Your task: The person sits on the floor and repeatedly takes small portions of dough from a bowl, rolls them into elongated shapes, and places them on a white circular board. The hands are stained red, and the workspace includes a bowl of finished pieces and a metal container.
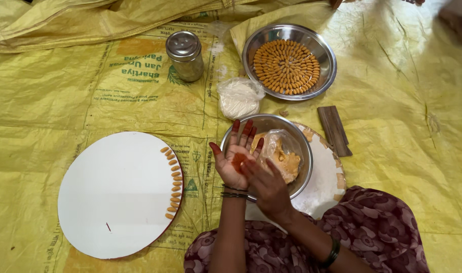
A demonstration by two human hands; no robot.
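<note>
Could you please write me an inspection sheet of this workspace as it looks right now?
Surface: yellow woven sheet on the floor, creased.
Job's things: steel bowl holding orange dough under clear plastic, set on a round board; white round board with a curved row of small orange pieces along its right edge; steel plate filled with rings of such pieces.
Clutter: steel shaker, bag of white flour, wooden block.
Hands: left hand palm up, fingertips red; right hand pressing on its palm; whether anything is between them is hidden.
Cables: nothing seen.
Surroundings: folded yellow sheeting behind.
</note>
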